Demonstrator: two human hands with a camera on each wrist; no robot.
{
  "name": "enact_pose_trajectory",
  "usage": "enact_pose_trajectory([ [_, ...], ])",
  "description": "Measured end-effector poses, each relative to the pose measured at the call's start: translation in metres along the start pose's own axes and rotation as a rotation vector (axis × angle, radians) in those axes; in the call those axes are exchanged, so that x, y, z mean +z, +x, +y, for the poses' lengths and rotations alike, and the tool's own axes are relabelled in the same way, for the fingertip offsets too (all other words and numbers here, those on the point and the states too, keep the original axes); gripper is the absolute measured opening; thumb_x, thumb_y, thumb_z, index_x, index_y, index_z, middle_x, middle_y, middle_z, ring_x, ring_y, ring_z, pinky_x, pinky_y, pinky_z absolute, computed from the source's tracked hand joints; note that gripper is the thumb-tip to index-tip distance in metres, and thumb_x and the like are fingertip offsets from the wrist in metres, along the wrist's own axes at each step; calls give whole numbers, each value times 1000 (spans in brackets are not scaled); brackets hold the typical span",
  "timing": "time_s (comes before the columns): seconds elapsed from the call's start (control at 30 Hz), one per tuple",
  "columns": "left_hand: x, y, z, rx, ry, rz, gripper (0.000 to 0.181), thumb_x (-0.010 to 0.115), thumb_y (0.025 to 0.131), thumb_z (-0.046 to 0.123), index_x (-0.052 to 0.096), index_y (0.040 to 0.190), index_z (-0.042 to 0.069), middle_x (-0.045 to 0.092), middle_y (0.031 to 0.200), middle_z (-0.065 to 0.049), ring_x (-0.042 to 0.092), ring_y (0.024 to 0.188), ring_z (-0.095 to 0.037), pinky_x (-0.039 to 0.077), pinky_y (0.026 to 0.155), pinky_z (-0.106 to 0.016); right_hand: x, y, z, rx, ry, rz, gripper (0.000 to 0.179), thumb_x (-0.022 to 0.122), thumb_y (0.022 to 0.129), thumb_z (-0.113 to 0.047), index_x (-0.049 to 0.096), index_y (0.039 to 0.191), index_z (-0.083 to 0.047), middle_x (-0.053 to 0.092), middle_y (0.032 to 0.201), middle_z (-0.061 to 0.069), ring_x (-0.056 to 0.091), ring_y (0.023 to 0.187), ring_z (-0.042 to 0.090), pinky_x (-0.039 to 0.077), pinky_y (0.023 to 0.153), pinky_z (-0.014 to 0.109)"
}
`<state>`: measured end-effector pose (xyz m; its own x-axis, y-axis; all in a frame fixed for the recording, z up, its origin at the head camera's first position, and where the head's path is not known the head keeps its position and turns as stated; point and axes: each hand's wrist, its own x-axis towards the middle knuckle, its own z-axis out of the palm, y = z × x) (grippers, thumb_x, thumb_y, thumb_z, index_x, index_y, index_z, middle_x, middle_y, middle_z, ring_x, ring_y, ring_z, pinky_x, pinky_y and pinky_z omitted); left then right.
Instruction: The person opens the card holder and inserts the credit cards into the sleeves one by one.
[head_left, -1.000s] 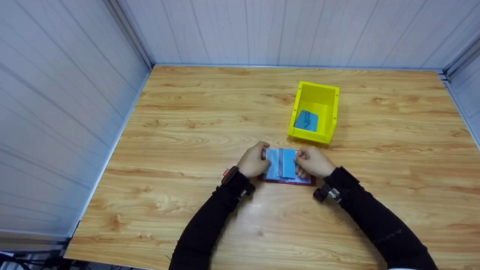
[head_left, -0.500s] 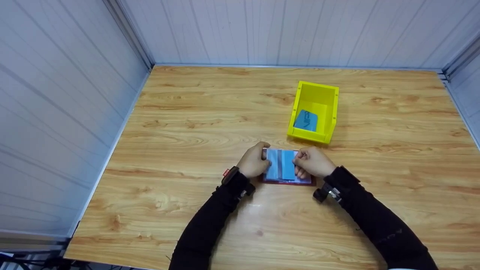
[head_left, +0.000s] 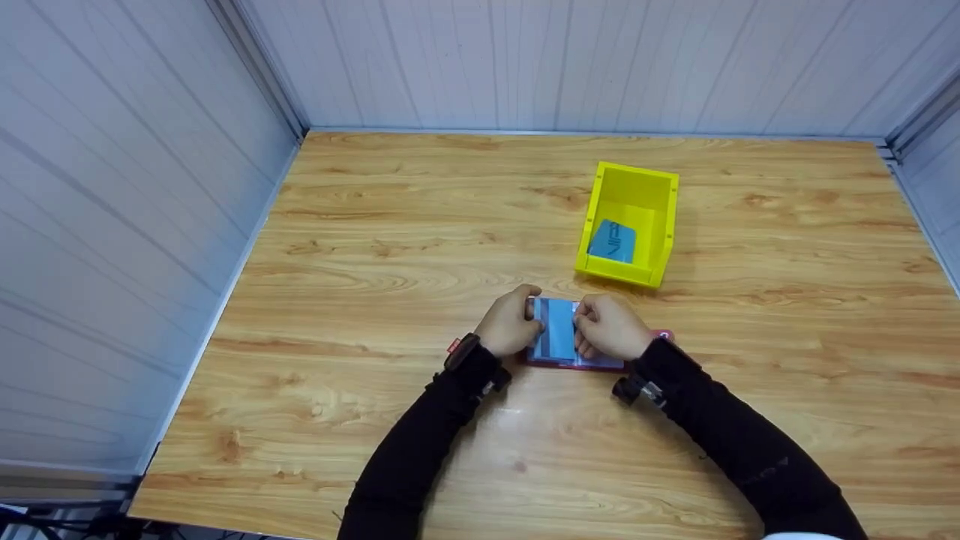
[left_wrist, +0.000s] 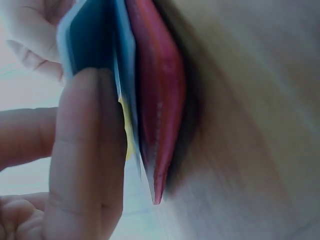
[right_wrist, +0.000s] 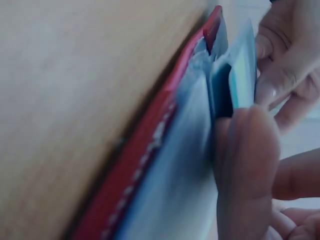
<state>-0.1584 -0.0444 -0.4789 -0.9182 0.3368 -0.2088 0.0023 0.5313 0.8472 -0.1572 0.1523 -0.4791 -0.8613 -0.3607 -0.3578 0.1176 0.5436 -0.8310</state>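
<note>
A red card holder lies spread on the wooden table, its stitched cover showing in the right wrist view. Clear plastic sleeves lie inside it. My left hand grips the sleeve at the left end, thumb on top. A blue card with a dark stripe sits mostly over the holder's left half, its left part in the raised sleeve. My right hand pinches the card's right edge. Both hands' fingers hide parts of the card and sleeves.
A yellow bin stands beyond the right hand, with a blue card marked VIP leaning inside. A red snap tab pokes out by the right wrist. White panels wall the table's back and sides.
My right hand has moved left, carrying the blue card farther into the left sleeve. The red snap tab has come into view behind it. The left hand has stayed nearly still.
</note>
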Motion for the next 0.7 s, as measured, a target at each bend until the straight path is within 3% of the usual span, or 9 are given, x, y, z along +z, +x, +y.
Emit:
enact_pose_trajectory([
  [0.1, 0, -1, 1, -6, 3, 1, 55, 59, 88, -2, 45, 141, -2, 47, 73, 4, 54, 52, -7, 45, 50, -19, 3, -2, -4, -14, -62, 21, 17, 44, 100, -7, 55, 92, 2, 65, 69, 9, 62, 52, 12, 57, 53, 28],
  [0.27, 0, -2, 3, -21, 68, 0, 61, 66, 86, 6, 43, 143, 0, 55, 79, 0, 54, 62, -10, 46, 58, -21, 2, -3, -2, -31, -55, 9, 16, 46, 100, -6, 56, 94, 4, 67, 70, 12, 63, 52, 12, 57, 53, 28],
  [0.37, 1, -3, 4, -12, 149, 5, 67, 70, 84, 12, 42, 143, 2, 66, 101, -9, 59, 81, -16, 51, 77, -28, 1, -3, 2, -53, -34, -6, 16, 48, 99, -7, 57, 99, 6, 69, 72, 14, 64, 53, 12, 57, 54, 28],
  [0.5, 2, -4, 6, -1, 240, 20, 66, 72, 83, 14, 45, 141, 0, 62, 128, -18, 60, 107, -24, 49, 99, -37, -5, -4, 6, -49, -4, -7, 18, 51, 99, -10, 58, 102, 6, 68, 75, 14, 64, 56, 13, 57, 55, 27],
  [0.57, 3, -4, 7, -6, 288, 29, 65, 72, 82, 15, 47, 140, 0, 61, 126, -18, 60, 108, -26, 50, 98, -37, -7, -5, 9, -38, -7, -2, 18, 51, 99, -11, 59, 101, 5, 67, 75, 11, 63, 58, 12, 56, 55, 26],
  [0.7, 5, -8, 8, 7, 400, 68, 62, 72, 80, 16, 52, 137, 1, 55, 117, -17, 60, 91, -25, 54, 84, -36, -11, -6, 15, -16, -12, -3, 18, 52, 99, -12, 61, 96, 3, 65, 75, 6, 61, 60, 12, 55, 55, 23],
])
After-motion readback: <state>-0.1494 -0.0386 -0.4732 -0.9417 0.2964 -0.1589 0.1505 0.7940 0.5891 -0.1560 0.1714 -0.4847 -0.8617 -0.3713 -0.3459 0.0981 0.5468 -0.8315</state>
